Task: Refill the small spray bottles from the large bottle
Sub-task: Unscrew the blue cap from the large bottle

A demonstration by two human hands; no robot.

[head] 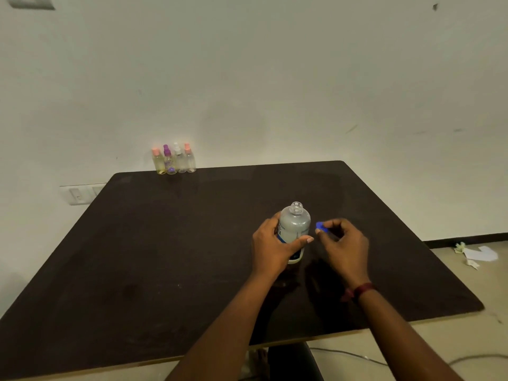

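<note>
The large bottle point(294, 226) stood uncapped mid-frame, my left hand point(270, 248) wrapped round it, right hand point(343, 246) pinching its blue cap point(320, 226). Wisest to park the cap before fetching the small spray bottles point(173, 160), upper left.

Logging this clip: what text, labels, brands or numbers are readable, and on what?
Nothing is legible.
Large bottle label, partly under the left hand: dark print, too blurred to read.
Spray bottles: too small to tell.
Cap in the right hand: no marking seen.
Floor papers: too small to tell.
</note>
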